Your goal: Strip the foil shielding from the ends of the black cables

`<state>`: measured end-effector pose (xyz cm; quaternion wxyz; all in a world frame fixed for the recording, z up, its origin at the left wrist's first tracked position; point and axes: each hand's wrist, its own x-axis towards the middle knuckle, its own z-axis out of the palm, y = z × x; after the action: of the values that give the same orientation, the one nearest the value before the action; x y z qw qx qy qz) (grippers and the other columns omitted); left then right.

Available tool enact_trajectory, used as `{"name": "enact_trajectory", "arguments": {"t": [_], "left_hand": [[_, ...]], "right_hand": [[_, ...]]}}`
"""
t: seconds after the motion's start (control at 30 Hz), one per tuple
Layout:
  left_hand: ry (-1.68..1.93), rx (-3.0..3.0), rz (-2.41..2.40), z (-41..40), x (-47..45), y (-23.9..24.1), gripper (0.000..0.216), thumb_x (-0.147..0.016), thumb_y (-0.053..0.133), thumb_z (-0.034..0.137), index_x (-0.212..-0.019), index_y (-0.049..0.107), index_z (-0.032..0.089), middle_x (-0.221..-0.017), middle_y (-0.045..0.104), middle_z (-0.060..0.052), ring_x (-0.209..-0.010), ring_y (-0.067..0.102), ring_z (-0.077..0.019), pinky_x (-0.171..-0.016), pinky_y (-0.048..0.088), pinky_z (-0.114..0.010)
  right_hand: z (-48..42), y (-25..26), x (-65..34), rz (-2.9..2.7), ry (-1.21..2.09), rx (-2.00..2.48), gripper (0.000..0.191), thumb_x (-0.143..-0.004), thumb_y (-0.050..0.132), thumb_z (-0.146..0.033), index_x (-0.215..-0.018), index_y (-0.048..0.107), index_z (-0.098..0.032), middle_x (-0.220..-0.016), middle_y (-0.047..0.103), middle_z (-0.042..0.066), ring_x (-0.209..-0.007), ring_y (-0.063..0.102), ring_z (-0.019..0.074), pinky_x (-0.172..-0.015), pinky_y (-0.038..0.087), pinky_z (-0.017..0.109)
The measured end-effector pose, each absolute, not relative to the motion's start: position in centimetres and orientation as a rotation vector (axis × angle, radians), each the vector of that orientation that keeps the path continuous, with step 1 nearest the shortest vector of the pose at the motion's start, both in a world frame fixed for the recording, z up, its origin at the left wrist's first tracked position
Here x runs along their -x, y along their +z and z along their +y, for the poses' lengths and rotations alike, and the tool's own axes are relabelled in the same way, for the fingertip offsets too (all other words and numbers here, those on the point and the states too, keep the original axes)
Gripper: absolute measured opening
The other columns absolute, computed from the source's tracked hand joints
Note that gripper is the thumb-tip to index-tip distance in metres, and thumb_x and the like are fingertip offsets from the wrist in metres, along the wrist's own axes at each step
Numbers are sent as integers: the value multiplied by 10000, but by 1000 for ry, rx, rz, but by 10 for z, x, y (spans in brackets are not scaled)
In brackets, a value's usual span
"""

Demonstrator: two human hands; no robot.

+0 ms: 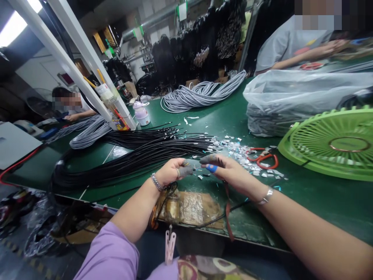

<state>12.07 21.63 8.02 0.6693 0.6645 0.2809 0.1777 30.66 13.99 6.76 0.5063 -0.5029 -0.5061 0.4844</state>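
Observation:
My left hand, with grey finger covers, is closed in a pinch on what looks like the end of a black cable. Thin pale wires stick out between the hands. On the other side, my right hand has its fingertips drawn together at these wires; it wears grey covers and a blue one. Just left of my hands lies a thick bundle of black cables, their stripped tips facing right. Below them is a taped cardboard pad at the table edge.
Cut scraps litter the green table beside red-handled scissors. A green fan and a plastic bag of grey cables stand right. Grey cable coils, a bottle and a white post are behind. Two other people sit farther off.

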Motion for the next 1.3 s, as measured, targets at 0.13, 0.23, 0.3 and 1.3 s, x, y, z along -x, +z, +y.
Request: {"name": "enact_trajectory", "arguments": {"t": [0.13, 0.23, 0.3, 1.3], "left_hand": [[416, -1485, 630, 216, -122, 77, 568, -545, 761, 597, -747, 569, 102, -459, 400, 82, -380, 283, -20, -400, 167, -188], [413, -1484, 629, 217, -122, 75, 561, -555, 759, 594, -744, 558, 106, -463, 391, 85, -387, 287, -21, -401, 168, -189], [406, -1480, 624, 217, -122, 75, 558, -557, 758, 595, -737, 550, 110, -473, 388, 87, -391, 278, -16, -402, 168, -188], [371, -1507, 587, 216, -121, 78, 543, -533, 780, 561, -737, 609, 88, -503, 428, 66, -408, 279, -17, -417, 166, -194]], "right_hand": [[139, 65, -303, -1152, 1299, 1199, 436, -673, 672, -594, -734, 609, -167, -501, 454, -57, -442, 309, 66, -413, 210, 225], [139, 62, -299, -1074, 1375, 1152, 472, -632, 700, -622, -708, 594, -168, -488, 450, -58, -443, 320, 67, -405, 215, 220], [138, 60, -297, -1026, 1434, 1116, 477, -609, 727, -613, -700, 594, -164, -500, 471, -50, -438, 319, 62, -402, 212, 218], [138, 57, -294, -1045, 1455, 993, 353, -577, 799, -432, -697, 610, -158, -546, 539, -39, -433, 327, 49, -415, 197, 225]]}}
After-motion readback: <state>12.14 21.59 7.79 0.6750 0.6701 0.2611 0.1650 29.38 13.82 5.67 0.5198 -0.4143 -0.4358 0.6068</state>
